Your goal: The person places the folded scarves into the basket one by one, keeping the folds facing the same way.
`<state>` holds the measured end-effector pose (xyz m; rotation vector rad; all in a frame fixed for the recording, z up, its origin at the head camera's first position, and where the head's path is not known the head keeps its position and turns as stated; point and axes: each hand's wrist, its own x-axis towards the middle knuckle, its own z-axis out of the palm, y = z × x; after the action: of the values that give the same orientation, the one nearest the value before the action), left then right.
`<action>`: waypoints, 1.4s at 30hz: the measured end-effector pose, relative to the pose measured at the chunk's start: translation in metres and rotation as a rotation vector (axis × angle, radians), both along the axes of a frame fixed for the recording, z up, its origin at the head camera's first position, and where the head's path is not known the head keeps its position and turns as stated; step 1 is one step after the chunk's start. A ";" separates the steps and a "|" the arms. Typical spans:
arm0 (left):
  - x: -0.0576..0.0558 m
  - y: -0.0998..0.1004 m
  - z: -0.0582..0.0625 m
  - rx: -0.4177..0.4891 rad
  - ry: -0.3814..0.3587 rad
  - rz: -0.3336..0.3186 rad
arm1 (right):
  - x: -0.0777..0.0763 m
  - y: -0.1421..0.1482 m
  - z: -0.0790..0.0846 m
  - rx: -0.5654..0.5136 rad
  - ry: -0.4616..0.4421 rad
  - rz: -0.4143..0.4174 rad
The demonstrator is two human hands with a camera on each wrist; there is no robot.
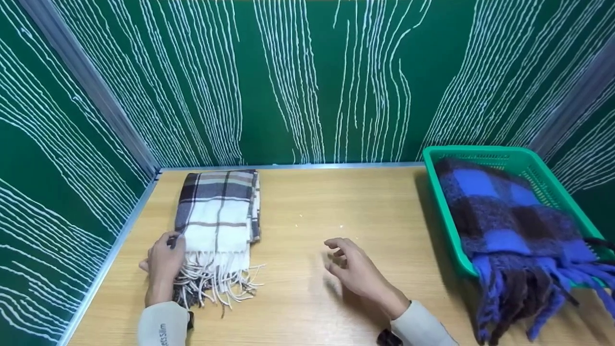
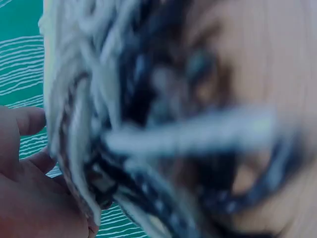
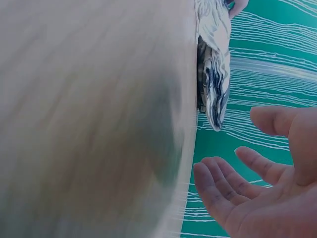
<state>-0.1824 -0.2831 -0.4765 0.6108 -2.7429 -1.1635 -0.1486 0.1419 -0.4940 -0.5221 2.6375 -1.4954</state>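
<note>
A folded plaid scarf in white, grey and brown lies on the left of the table, its fringe spread toward me. My left hand is at the scarf's left edge, fingertips touching the cloth near the fringe. In the left wrist view, strands of the fringe partly hide the fingers of that hand. To the right of the scarf, my right hand hovers over the table with loosely bent fingers and holds nothing. The right wrist view shows its thumb and fingers spread apart.
A green plastic basket stands at the right. In it is a blue and dark brown checked scarf, whose thick fringe hangs over the front rim. Green walls with white wavy lines enclose the wooden table at the back and sides.
</note>
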 end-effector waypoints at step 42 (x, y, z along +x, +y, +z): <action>-0.004 0.002 -0.007 0.409 -0.123 -0.097 | -0.028 -0.011 -0.007 -0.250 -0.191 -0.101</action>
<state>-0.1868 -0.2808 -0.4831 0.6096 -2.6708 -1.7893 -0.1771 0.1305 -0.5009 -0.2469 2.3807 -1.8179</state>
